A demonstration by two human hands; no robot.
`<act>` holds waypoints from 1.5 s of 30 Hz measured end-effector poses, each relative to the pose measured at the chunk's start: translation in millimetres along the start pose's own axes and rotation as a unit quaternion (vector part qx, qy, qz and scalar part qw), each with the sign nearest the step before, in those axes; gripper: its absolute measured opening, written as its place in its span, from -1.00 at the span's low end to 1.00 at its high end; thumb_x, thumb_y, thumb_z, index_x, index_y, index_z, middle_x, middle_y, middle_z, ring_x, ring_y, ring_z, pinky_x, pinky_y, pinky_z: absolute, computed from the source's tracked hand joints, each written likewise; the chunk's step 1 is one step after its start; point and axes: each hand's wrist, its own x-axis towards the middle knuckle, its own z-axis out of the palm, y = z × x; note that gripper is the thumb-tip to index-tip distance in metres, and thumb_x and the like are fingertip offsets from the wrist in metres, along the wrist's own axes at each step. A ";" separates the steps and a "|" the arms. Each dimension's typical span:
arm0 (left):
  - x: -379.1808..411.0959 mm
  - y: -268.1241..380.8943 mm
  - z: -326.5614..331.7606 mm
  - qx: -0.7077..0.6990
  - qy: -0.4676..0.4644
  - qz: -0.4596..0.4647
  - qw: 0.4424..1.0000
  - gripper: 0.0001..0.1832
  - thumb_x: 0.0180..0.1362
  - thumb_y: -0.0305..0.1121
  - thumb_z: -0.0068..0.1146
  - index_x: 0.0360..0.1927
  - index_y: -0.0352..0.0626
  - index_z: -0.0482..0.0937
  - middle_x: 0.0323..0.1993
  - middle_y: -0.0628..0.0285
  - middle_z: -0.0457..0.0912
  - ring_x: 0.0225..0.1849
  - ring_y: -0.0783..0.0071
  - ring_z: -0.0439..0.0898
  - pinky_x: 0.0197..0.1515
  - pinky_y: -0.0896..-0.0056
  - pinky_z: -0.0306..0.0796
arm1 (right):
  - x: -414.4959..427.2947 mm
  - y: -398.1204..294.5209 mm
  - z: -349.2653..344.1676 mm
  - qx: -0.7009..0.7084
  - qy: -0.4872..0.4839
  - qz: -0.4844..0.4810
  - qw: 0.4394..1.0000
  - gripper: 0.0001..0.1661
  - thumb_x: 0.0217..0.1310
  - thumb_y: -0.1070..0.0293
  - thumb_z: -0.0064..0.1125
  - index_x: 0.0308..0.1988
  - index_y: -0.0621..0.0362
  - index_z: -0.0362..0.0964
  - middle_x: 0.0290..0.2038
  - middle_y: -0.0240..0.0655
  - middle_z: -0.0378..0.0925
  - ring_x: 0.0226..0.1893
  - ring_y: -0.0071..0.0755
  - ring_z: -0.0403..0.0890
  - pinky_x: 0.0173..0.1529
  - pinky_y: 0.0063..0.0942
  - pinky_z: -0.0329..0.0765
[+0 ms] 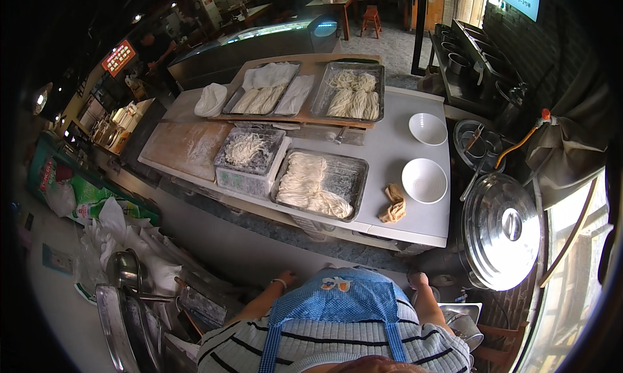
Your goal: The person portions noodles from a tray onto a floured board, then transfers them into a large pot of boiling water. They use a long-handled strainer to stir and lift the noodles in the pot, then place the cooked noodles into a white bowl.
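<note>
Both arms hang at my sides, back from the worktable. My left hand, with a band at the wrist, is beside the blue checked apron. At the apron's other side is my right hand, looking loosely curled. No object shows in either hand, but the fingers are too small to make out. Before me, a metal tray holds bundled noodles. Left of it, loose noodles lie on a floured box lid. Two white bowls and a crumpled tan cloth are on the right.
Two more noodle trays and a white bag stand at the table's back. A floured wooden board lies left. A large lidded steel pot is close on my right. Stacked metal pans are behind left. Another person stands far left.
</note>
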 end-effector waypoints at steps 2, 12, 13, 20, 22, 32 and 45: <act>1.9 -4.8 -0.4 -0.005 0.002 0.001 1.000 -0.50 0.00 -0.14 0.02 -0.03 -0.26 0.44 -0.02 -0.08 0.44 0.03 0.03 0.41 0.05 0.18 0.29 | 0.3 -0.5 1.9 -0.017 0.025 -0.006 1.000 -0.77 -0.01 0.30 0.02 -0.31 0.02 0.56 -0.25 -0.32 0.57 -0.20 -0.33 0.58 -0.23 -0.36 0.51; -2.9 -1.3 0.0 0.005 0.014 -0.015 1.000 -0.48 0.00 -0.12 0.03 -0.02 -0.26 0.44 -0.01 -0.06 0.45 0.04 0.04 0.40 0.06 0.18 0.28 | 13.2 2.5 23.0 -0.017 0.020 -0.023 0.999 -0.75 0.02 0.30 -0.03 -0.30 -0.01 0.56 -0.24 -0.40 0.57 -0.21 -0.36 0.57 -0.21 -0.37 0.51; 1.1 5.3 -0.1 0.007 0.007 0.000 1.000 -0.49 0.00 -0.12 0.03 -0.03 -0.26 0.45 -0.02 -0.05 0.45 0.03 0.05 0.41 0.05 0.18 0.29 | 24.1 12.6 53.8 -0.021 0.038 -0.020 0.999 -0.75 0.02 0.29 -0.04 -0.29 -0.01 0.55 -0.23 -0.41 0.57 -0.20 -0.36 0.57 -0.20 -0.38 0.50; -3.8 11.7 -1.9 -0.013 -0.008 -0.016 1.000 -0.48 0.00 -0.14 0.03 -0.01 -0.28 0.43 0.01 -0.07 0.42 0.05 0.01 0.38 0.06 0.17 0.28 | 35.3 14.3 66.8 -0.098 0.049 -0.046 0.993 -0.72 0.06 0.16 -0.03 -0.22 -0.12 0.52 -0.10 -0.58 0.50 -0.07 -0.51 0.49 -0.23 -0.45 0.51; -1.8 4.6 -3.6 -0.003 -0.018 -0.011 1.000 -0.47 0.00 -0.15 0.03 0.01 -0.27 0.41 0.03 -0.07 0.40 0.07 0.00 0.36 0.07 0.17 0.27 | 41.6 9.3 66.9 -0.005 0.045 0.023 0.999 -0.69 0.04 0.18 -0.01 -0.18 -0.06 0.50 -0.13 -0.51 0.52 -0.12 -0.46 0.52 -0.24 -0.43 0.50; -8.8 0.8 -0.9 -0.031 0.186 -0.015 0.982 -0.44 -0.12 -0.20 0.20 -0.08 -0.38 0.41 -0.13 -0.07 0.50 -0.03 0.04 0.45 0.00 0.23 0.33 | 37.0 -1.2 46.6 -0.069 0.066 -0.063 0.993 -0.71 -0.02 0.32 -0.01 -0.25 0.09 0.53 -0.23 -0.33 0.55 -0.23 -0.30 0.56 -0.20 -0.38 0.49; 31.7 -18.8 1.6 -0.086 0.107 0.047 0.989 -0.45 -0.15 -0.30 0.21 -0.08 -0.41 0.39 -0.15 -0.07 0.51 -0.09 0.07 0.49 -0.04 0.26 0.35 | -5.0 -7.6 -1.3 0.368 0.047 0.180 0.911 -0.66 0.03 0.25 -0.12 -0.26 0.14 0.50 -0.20 -0.15 0.51 -0.13 -0.14 0.51 -0.06 -0.31 0.46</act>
